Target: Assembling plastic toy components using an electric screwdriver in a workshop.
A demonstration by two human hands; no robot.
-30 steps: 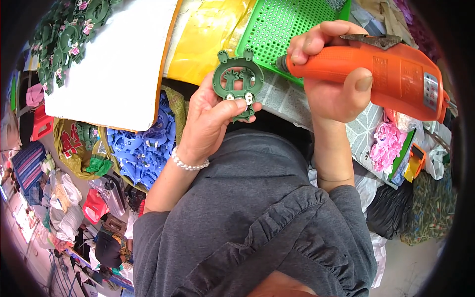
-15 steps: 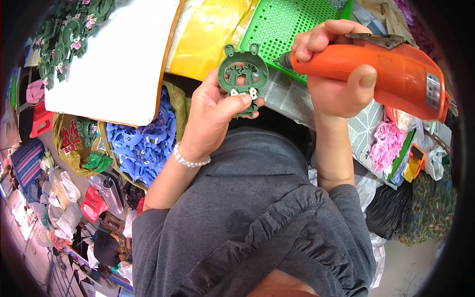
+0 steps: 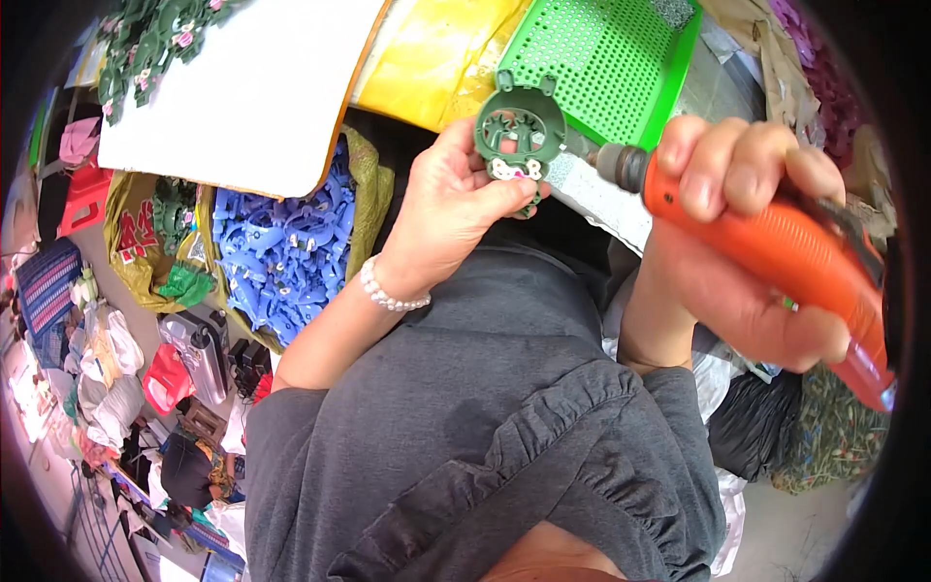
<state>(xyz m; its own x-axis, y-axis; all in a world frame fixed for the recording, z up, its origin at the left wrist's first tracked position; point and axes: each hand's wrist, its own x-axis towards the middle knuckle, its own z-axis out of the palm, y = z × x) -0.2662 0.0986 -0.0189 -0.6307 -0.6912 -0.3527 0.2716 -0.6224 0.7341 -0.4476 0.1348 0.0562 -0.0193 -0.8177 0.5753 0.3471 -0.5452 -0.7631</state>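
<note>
My left hand [image 3: 441,209], a pearl bracelet at its wrist, grips a dark green plastic part [image 3: 531,101] between thumb and fingers. The part is a round frame with two small ears on top and cut-out shapes inside. A white bow-like piece [image 3: 516,169] sits at its lower end, partly under my thumb. An orange electric screwdriver [image 3: 776,242] is held in my right hand [image 3: 713,179], its bit pointing left toward the green part and close to its right side. Along the screwdriver's top lies a dark metal tool [image 3: 849,228], partly hidden.
A green perforated tray [image 3: 582,48] lies ahead, small metal pieces [image 3: 676,12] in its far corner. Yellow plastic sheeting [image 3: 441,58] is beside it. Green parts [image 3: 145,53] are heaped on a white board [image 3: 242,107] at left. Below stands a sack of blue parts [image 3: 281,257].
The screwdriver has moved right and down, nearer the camera, with its tip lower. My left hand and the green part have shifted slightly right. The whole view has turned a little.
</note>
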